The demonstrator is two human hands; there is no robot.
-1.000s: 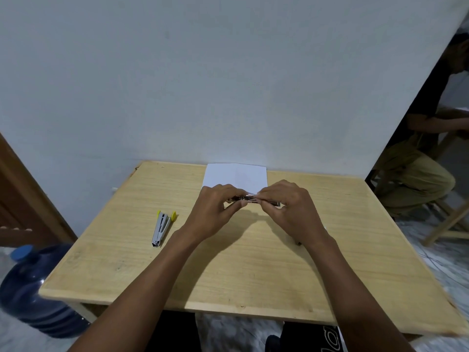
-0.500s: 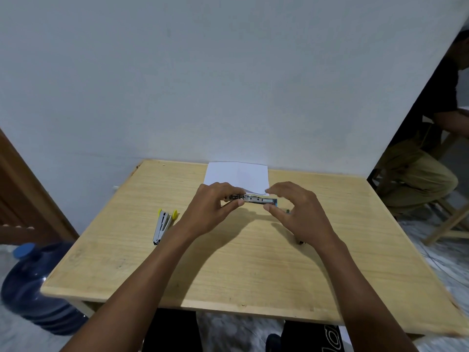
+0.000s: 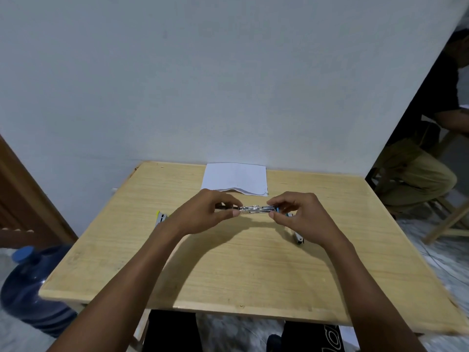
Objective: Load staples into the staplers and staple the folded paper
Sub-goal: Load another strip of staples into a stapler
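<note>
Just short of the tabletop's (image 3: pixel 228 270) far edge, a silvery stapler (image 3: pixel 256 209) with a blue end is held level between both hands. The left hand (image 3: pixel 203 214) pinches its left end between thumb and curled fingers. The right hand (image 3: pixel 302 217) has its thumb and bent fingertips closed on the blue right end. Folded white paper (image 3: pixel 234 177) lies flat against the far edge, just beyond the hands. A second stapler (image 3: pixel 160 217) with a yellow tip lies toward the left edge, partly hidden by the left wrist. A third stapler (image 3: pixel 298 237) lies on the wood under the right hand. A blue water jug (image 3: pixel 33 288) stands on the floor by the near left corner.
</note>
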